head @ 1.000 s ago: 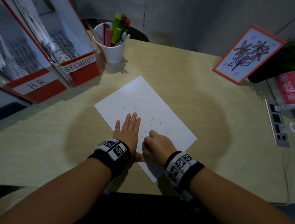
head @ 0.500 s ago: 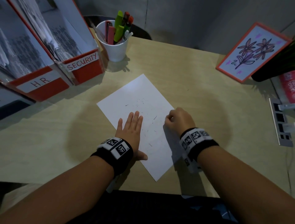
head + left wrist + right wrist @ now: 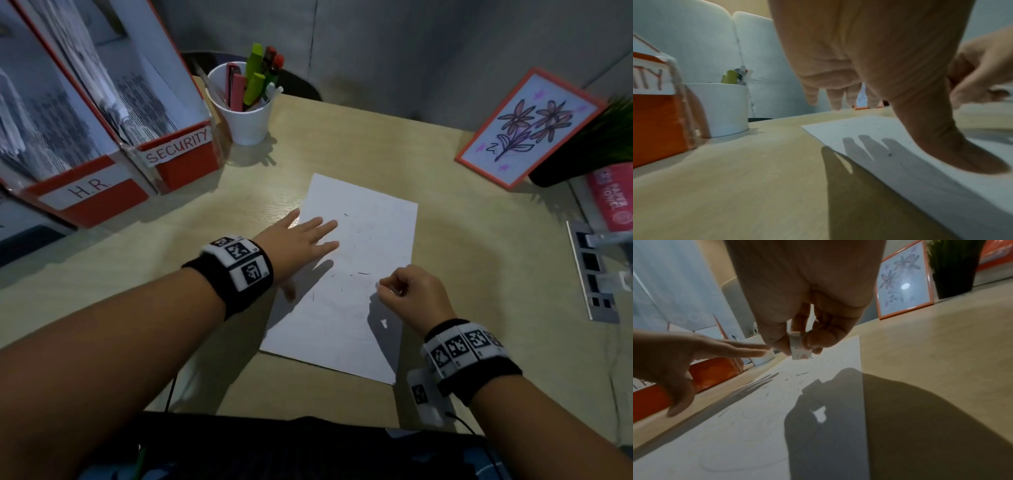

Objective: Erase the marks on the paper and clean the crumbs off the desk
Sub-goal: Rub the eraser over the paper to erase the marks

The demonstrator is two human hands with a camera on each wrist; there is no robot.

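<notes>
A white sheet of paper lies on the wooden desk, strewn with dark eraser crumbs and faint pencil traces. My left hand hovers flat over the paper's left edge with fingers straight; in the left wrist view its thumb touches the paper. My right hand is over the paper's right edge and pinches a small white eraser between thumb and fingers, just above the sheet. The eraser is hidden in the head view.
Two red file boxes marked H.R. and SECURITY stand at the back left beside a white pen cup. A framed flower drawing and a potted plant sit at the back right. A power strip lies at the right edge.
The paper has turned clockwise. My left hand has lifted and shifted to the sheet's left edge. My right hand moved from the sheet's middle to its right side.
</notes>
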